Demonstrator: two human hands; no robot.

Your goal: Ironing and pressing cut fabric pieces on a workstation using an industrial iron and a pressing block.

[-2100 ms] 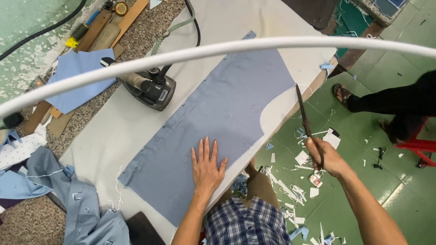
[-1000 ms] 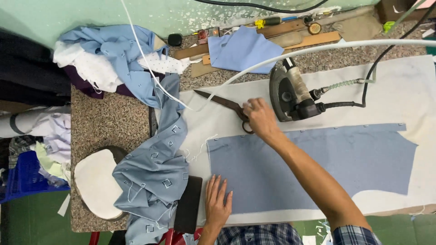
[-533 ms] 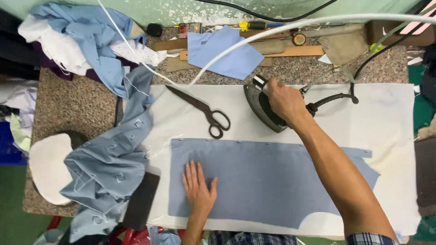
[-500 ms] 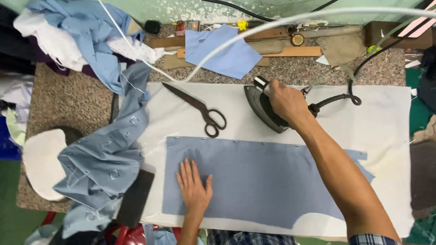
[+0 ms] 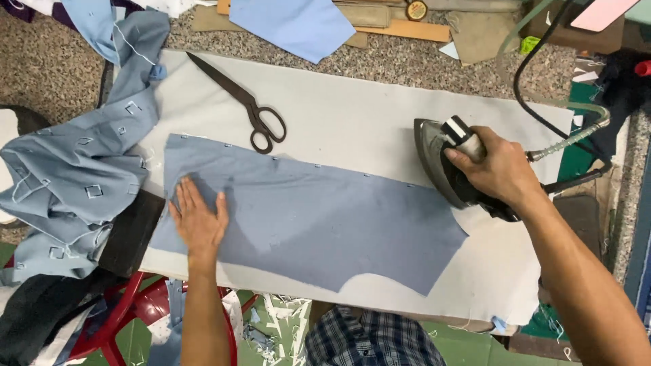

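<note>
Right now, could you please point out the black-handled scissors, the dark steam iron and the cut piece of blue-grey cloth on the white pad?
Black-handled scissors (image 5: 256,116): head view, on the pivot.
Dark steam iron (image 5: 439,168): head view, on its metal body.
Blue-grey cloth piece (image 5: 325,217): head view, on its flat middle.

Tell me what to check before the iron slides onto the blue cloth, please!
1. Cloth held down: ok. The left hand lies flat on the blue cloth piece.
2. Iron in a firm grip: ok. The right hand wraps the handle of the iron.
3. Fingers away from the iron: ok. The left hand is at the far end of the cloth.
4. Scissors out of the path: ok. The scissors lie on the white pad just above the cloth's edge.
5. Cord free: cannot tell. The black cord runs out of view.
6. Iron hot: cannot tell.
</note>
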